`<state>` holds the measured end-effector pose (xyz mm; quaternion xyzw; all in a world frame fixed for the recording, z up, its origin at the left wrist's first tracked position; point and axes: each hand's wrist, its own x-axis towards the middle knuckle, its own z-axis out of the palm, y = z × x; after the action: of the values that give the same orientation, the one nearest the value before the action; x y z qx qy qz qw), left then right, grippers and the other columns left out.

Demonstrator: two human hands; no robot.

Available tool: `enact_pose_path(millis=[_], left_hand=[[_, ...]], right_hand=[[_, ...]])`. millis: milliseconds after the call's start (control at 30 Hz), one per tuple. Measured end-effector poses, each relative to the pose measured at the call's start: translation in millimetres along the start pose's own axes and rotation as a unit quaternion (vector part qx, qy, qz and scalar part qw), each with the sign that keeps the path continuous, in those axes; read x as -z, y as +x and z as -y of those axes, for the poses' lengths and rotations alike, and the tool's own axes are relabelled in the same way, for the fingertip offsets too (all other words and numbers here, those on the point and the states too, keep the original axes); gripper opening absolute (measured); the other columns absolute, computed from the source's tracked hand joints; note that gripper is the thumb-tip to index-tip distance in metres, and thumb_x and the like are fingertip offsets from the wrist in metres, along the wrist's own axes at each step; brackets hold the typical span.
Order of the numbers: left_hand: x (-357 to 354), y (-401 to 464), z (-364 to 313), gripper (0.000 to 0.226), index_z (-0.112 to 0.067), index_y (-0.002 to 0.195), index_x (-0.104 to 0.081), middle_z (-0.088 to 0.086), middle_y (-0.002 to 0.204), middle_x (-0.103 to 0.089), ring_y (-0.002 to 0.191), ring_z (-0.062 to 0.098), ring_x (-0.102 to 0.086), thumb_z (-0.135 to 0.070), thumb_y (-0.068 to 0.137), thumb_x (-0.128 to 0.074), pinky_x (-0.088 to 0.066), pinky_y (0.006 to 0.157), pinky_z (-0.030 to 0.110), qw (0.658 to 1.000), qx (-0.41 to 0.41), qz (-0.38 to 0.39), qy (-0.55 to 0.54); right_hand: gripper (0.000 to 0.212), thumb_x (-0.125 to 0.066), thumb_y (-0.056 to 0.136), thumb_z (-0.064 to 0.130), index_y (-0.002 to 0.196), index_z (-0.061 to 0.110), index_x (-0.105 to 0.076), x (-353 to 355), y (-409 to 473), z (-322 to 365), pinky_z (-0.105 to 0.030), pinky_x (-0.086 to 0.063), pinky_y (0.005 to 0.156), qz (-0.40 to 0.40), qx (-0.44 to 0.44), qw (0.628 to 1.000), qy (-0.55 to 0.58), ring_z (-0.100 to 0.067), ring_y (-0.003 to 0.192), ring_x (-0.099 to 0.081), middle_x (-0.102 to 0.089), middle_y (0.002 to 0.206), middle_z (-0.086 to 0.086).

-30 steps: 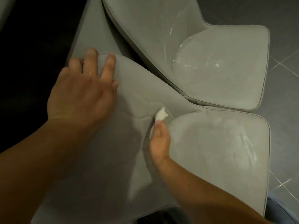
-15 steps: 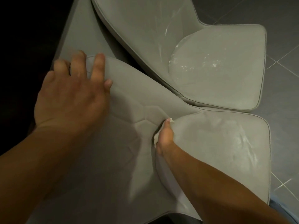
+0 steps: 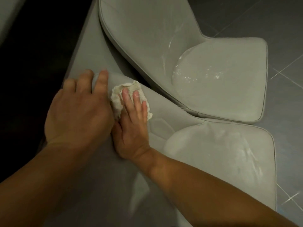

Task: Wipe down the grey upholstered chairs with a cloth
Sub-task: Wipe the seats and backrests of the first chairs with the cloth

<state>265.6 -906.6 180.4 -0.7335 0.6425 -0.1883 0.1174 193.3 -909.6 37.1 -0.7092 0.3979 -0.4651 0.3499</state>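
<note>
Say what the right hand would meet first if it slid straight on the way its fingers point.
The right hand, flat on the cloth, points up the near chair's backrest. It would probably pass its top edge, then meet the far chair; depth unclear.

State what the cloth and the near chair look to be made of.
Cloth: looks like soft off-white terry or cotton, matte; fuzzy, ragged edges and crumpled folds. Near chair: grey upholstery, probably faux leather or smooth microfibre; faint sheen, stitched hexagon seams and piped edges. Which one is not certain.

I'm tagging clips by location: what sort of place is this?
Probably an indoor dining or seating area: two matching grey upholstered chairs side by side on a dark tiled floor. Little else shows.
</note>
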Motion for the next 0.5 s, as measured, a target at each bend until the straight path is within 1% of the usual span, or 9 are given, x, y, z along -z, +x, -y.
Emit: enact_pose_path(millis=[67,100,167,200,233,267,333,433,500], left_hand=[[1.4,1.6,1.3,0.06,-0.006,0.152,-0.038,0.027,0.143,-0.046,0.109,0.049,-0.046,-0.016,0.095,-0.051,-0.047,0.085,0.055,1.0,0.011,0.015,0.01],[1.9,1.7,0.8,0.061,-0.007,0.153,-0.035,0.025,0.145,-0.045,0.111,0.047,-0.046,-0.015,0.094,-0.049,-0.048,0.087,0.054,0.999,0.015,0.024,0.023],[2.8,0.5,-2.2,0.061,-0.008,0.154,-0.031,0.024,0.146,-0.043,0.11,0.045,-0.046,-0.017,0.095,-0.043,-0.049,0.087,0.052,0.998,0.015,0.036,0.039],[2.3,0.5,-3.0,0.062,-0.008,0.154,-0.03,0.025,0.145,-0.043,0.108,0.045,-0.046,-0.019,0.095,-0.042,-0.049,0.086,0.052,0.998,0.016,0.038,0.045],[0.7,0.5,-2.6,0.063,-0.008,0.154,-0.029,0.025,0.143,-0.044,0.107,0.045,-0.047,-0.02,0.094,-0.043,-0.049,0.084,0.052,0.998,0.02,0.036,0.051],[-1.5,0.8,-1.7,0.063,-0.008,0.154,-0.03,0.025,0.142,-0.044,0.105,0.046,-0.047,-0.021,0.094,-0.046,-0.05,0.083,0.052,0.998,0.023,0.031,0.054],[-4.1,2.9,-1.2,0.058,-0.009,0.153,-0.033,0.026,0.138,-0.047,0.103,0.047,-0.048,-0.025,0.099,-0.046,-0.05,0.08,0.053,0.999,0.028,0.012,0.039],[-2.2,7.4,-6.8,0.059,-0.009,0.15,-0.039,0.028,0.132,-0.05,0.1,0.048,-0.049,-0.046,0.104,-0.038,-0.048,0.076,0.051,0.998,0.057,0.023,0.018],[0.8,10.6,-10.3,0.062,-0.009,0.147,-0.041,0.029,0.127,-0.05,0.097,0.049,-0.05,-0.05,0.101,-0.039,-0.046,0.073,0.051,0.997,0.061,0.039,0.016]], right_hand=[[0.059,-0.026,0.101,0.041,0.152,0.011,-0.02,6.5,-3.8,-38.9,-0.051,-0.003,0.12,0.015,-0.047,0.994,-0.096,-0.029,0.15,-0.004,-0.014,0.162,-0.007],[0.06,-0.028,0.101,0.039,0.152,0.009,-0.018,12.8,-5.0,-61.7,-0.048,-0.003,0.12,0.005,-0.135,0.982,-0.129,-0.03,0.15,-0.004,-0.012,0.162,-0.009],[0.058,-0.029,0.105,0.034,0.153,0.004,-0.017,34.7,-6.2,-105.1,-0.041,-0.003,0.121,-0.02,-0.363,0.93,-0.061,-0.028,0.15,-0.005,-0.011,0.162,-0.011],[0.054,-0.028,0.106,0.031,0.152,0.003,-0.021,46.7,-6.1,-124.6,-0.039,-0.004,0.121,-0.032,-0.437,0.899,0.013,-0.027,0.149,-0.007,-0.015,0.161,-0.013],[0.05,-0.028,0.107,0.028,0.15,0.003,-0.029,56.8,-5.2,-138.5,-0.039,-0.007,0.121,-0.035,-0.47,0.879,0.064,-0.028,0.148,-0.015,-0.025,0.158,-0.015],[0.046,-0.028,0.107,0.026,0.145,0.003,-0.039,64.0,-2.3,-140.6,-0.043,-0.015,0.12,-0.044,-0.468,0.878,0.095,-0.031,0.143,-0.026,-0.037,0.151,-0.017],[0.043,-0.028,0.107,0.027,0.136,0.005,-0.051,66.2,10.6,-121.2,-0.048,-0.027,0.114,-0.048,-0.394,0.912,0.102,-0.032,0.133,-0.042,-0.052,0.138,-0.016],[0.049,-0.019,0.105,0.037,0.143,0.021,-0.046,42.9,32.3,-71.6,-0.041,-0.014,0.119,-0.008,-0.188,0.982,0.028,-0.014,0.14,-0.033,-0.047,0.146,0.001],[0.046,-0.022,0.103,0.042,0.143,0.03,-0.041,31.5,47.3,-43.7,-0.043,-0.012,0.118,-0.014,-0.148,0.989,0.023,-0.007,0.139,-0.03,-0.044,0.147,0.009]])
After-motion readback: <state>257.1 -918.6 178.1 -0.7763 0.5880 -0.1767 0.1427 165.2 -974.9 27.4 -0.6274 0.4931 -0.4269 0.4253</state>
